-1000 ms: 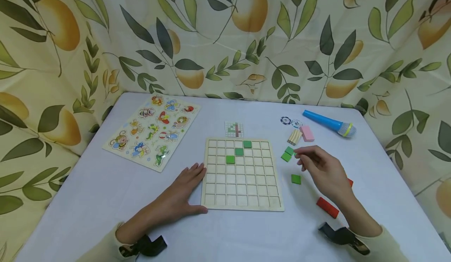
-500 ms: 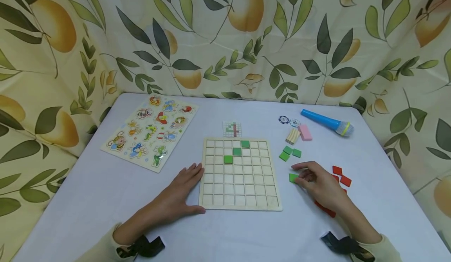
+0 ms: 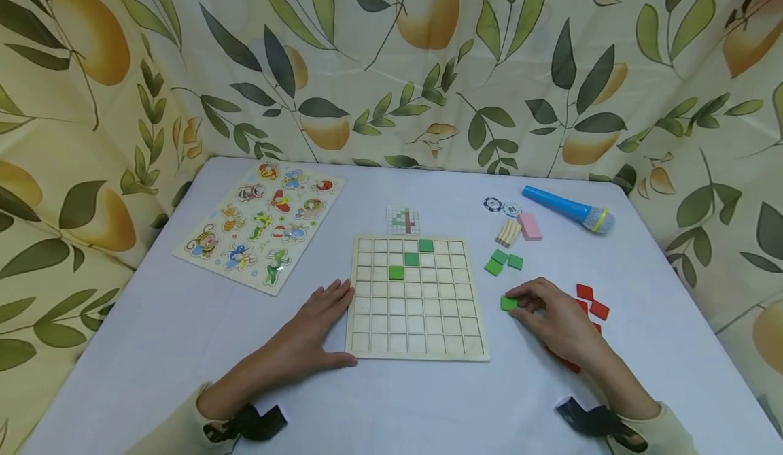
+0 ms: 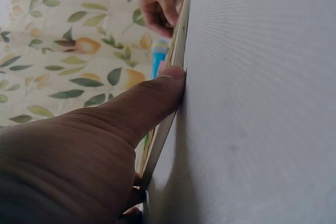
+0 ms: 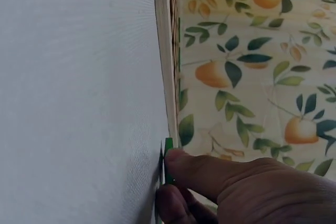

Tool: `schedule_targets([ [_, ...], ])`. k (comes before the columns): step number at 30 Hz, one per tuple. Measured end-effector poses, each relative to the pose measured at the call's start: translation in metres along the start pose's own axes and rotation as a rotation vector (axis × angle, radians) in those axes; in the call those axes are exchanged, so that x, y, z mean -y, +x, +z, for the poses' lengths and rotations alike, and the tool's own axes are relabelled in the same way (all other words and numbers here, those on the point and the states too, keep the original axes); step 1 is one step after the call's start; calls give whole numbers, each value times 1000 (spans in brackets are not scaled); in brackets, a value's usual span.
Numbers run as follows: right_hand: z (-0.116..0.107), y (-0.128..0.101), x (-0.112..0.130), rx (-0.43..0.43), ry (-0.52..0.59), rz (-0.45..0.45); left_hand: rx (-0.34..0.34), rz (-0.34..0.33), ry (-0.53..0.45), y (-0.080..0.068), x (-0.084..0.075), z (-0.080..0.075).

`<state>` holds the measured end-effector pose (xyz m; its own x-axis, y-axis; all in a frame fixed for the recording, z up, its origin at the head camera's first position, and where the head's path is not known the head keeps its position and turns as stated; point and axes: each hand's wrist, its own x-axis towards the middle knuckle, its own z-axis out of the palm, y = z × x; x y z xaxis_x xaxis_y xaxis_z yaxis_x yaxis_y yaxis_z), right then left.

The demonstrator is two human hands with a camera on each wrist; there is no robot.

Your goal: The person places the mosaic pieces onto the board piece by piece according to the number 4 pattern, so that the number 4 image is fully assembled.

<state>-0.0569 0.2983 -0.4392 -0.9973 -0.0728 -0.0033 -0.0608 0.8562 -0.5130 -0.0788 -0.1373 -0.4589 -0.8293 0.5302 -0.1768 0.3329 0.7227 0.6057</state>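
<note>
My right hand [image 3: 550,319] pinches a green square tile [image 3: 508,303] between thumb and fingers, just right of the board. In the right wrist view the tile [image 5: 168,153] stands edge-on between the fingertips, close over the table. My left hand [image 3: 306,339] lies with fingers spread, touching the left edge of the wooden grid board [image 3: 422,355]; its thumb [image 4: 157,90] rests at the board's near corner. Three green tiles [image 3: 412,259] form a diagonal in the upper cells of the board. Three more green tiles [image 3: 499,257] lie beyond my right hand.
Several red tiles [image 3: 599,310] lie beside and partly under my right hand. Behind are small sticks [image 3: 509,232], a pink block [image 3: 529,226], two chips [image 3: 501,206] and a blue toy microphone [image 3: 565,208]. A pattern card [image 3: 403,220] sits above the board, an insect picture board [image 3: 259,227] at left.
My right hand has left one green tile beside the other two, moved toward me, and taken hold of the nearer green tile. The left hand stays at the board's edge.
</note>
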Motion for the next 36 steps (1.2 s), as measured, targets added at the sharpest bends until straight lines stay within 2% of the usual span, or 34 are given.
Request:
schedule_targets([
  [4, -4, 1, 16, 34, -10, -14, -2, 12, -4, 0, 1, 0],
  [6, -4, 4, 28, 60, -13, -52, -6, 16, -1, 0, 2, 0],
  [13, 7, 33, 80, 157, -6, -259, -2, 22, -3, 0, 5, -2],
  [21, 39, 79, 133, 290, -44, -495, -4, 49, 3, 2, 7, 0],
  [28, 60, 99, 153, 364, -65, -535, 6, 73, -1, 4, 7, 0],
  [36, 73, 107, 164, 376, -108, -544, 3, 58, 13, 0, 9, -2],
])
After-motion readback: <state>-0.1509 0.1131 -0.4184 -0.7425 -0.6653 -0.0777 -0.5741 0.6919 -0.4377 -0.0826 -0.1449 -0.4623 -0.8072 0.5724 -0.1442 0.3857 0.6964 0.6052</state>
